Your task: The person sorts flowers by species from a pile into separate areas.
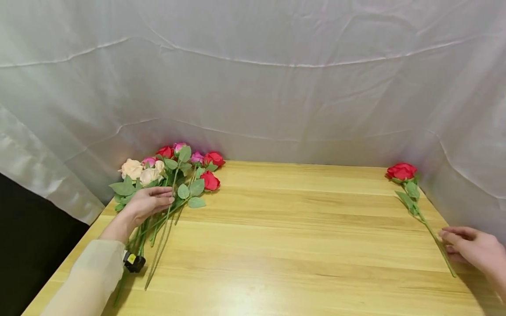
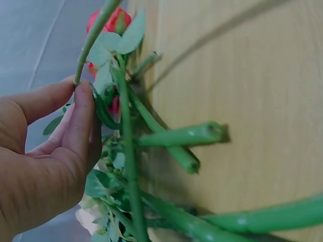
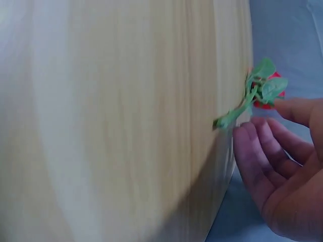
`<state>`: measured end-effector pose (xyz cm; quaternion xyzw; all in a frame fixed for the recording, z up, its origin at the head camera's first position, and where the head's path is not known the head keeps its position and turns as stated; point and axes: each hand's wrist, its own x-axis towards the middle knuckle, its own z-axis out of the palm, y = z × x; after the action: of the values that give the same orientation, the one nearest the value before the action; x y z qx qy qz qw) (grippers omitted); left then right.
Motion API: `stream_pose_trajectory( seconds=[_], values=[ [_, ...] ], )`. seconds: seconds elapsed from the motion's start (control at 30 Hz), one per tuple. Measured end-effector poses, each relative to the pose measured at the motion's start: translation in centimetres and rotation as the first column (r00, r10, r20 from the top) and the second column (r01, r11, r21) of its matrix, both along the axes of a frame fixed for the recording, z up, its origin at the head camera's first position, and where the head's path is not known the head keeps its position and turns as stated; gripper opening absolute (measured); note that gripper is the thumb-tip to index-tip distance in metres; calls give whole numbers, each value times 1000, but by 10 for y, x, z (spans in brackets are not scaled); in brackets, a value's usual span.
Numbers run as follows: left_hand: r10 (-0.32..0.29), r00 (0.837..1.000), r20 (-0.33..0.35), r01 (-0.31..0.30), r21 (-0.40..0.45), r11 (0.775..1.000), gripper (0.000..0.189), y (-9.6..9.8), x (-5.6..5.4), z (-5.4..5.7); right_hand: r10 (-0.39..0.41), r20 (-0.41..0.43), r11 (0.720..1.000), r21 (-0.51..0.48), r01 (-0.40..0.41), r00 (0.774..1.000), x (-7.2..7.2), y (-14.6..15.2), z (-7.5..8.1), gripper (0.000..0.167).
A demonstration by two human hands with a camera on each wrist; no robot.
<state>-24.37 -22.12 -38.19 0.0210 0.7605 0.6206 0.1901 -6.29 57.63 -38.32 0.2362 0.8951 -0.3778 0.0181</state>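
Observation:
On the left of the table, my left hand (image 1: 152, 202) reaches over a heap of artificial roses. Its thumb and fingertips pinch a thin green rose stem (image 2: 90, 43); which bloom it carries I cannot tell. The heap has cream roses (image 1: 131, 169), red roses (image 1: 210, 180) and pink roses (image 1: 196, 157), with leaves and crossing stems. At the right edge a single red rose (image 1: 401, 171) lies with its stem (image 1: 432, 237) towards me. Beside that stem is my right hand (image 1: 472, 248), its thumb and fingers apart and holding nothing in the right wrist view.
The wooden table (image 1: 292, 245) stretches between the heap and the single rose. A pale grey cloth (image 1: 276, 101) hangs behind the table and along its right side. On the left wrist sits a small black device (image 1: 134, 262). Beyond the left edge a dark area shows.

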Motion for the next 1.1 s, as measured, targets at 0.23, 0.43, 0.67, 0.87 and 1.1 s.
stream_pose_trajectory(
  seconds=[0.23,0.43,0.67,0.87,1.1],
  values=[
    [46,999,-24,-44,98,994,70,12,3,11,23,-251,1000,4,-23,968,-7,-27,8,50],
    [131,990,-48,-115,256,960,70,32,10,22,27,-434,981,-164,-108,901,-16,-56,16,22],
    [240,971,-18,-206,449,869,67,70,19,37,-14,-642,836,-428,-343,767,-34,-104,17,29],
    [314,949,34,-273,587,762,51,114,18,42,46,-687,814,-395,-426,726,-50,-153,16,31],
    [387,922,23,-293,694,657,43,161,20,42,122,-692,815,-339,-469,712,-64,-210,20,32]
  ],
)
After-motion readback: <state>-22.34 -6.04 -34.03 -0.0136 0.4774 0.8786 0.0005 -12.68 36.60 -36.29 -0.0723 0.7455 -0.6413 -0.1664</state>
